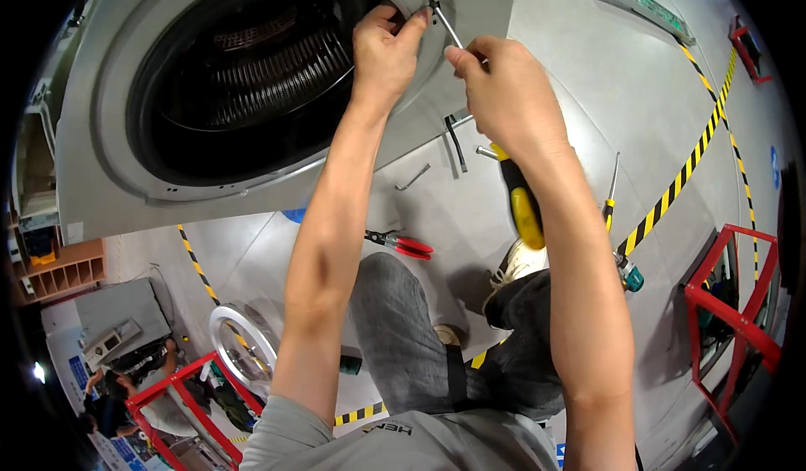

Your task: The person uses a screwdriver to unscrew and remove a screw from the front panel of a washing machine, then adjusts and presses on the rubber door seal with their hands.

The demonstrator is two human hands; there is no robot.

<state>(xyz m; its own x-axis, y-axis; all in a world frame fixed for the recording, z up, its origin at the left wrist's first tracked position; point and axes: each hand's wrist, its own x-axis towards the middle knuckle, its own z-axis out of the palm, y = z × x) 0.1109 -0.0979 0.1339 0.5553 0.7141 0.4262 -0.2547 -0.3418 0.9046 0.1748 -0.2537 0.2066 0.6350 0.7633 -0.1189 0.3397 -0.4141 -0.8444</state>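
My right hand [512, 97] is closed round a screwdriver [447, 26], its metal shaft angled up to a hole at the upper right of a grey washing-machine front panel [101, 169]; the handle is hidden in my fist. My left hand [386, 55] is at the round opening's rim beside that tip, thumb and fingers curled; what they hold, if anything, is hidden. The black rubber seal and dark drum [252, 60] lie left of it.
On the floor lie red-handled pliers [410, 245], a yellow-black tool [523, 206], screwdriver [610, 211], drill [630, 274], small wrench [411, 177] and round door [222, 337]. Red frames [760, 337] stand at both sides; people [159, 404] work at lower left.
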